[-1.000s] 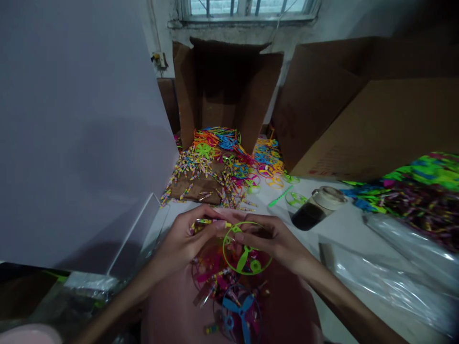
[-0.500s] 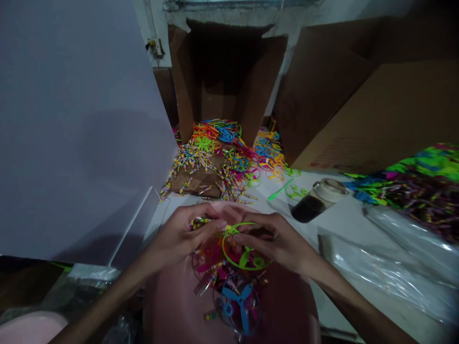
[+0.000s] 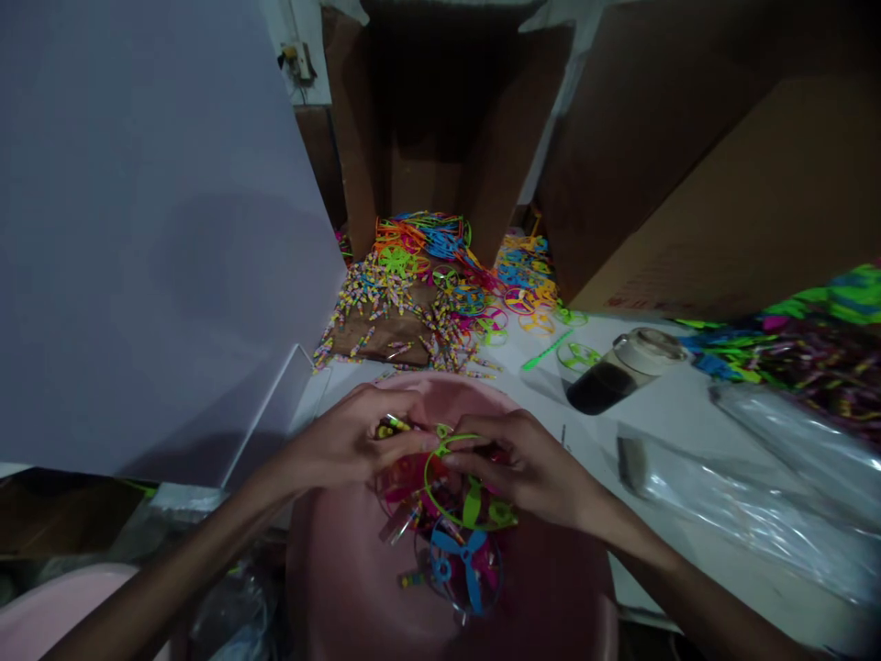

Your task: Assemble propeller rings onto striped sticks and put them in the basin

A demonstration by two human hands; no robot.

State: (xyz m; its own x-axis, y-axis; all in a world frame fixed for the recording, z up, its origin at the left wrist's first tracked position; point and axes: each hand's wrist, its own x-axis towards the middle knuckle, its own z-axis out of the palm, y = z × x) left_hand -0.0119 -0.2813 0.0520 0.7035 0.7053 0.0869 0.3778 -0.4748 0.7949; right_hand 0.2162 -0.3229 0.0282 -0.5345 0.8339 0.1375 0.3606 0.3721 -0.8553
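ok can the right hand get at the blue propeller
Probably yes: the right hand is just above the blue propeller in the pink basin, with the way down open; only the green propeller ring at its fingers sits close

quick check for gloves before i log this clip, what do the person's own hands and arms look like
The left hand and right hand are bare, with no gloves, rings or watch in view. The left forearm and right forearm are bare too, with no sleeves, cables or markings showing.
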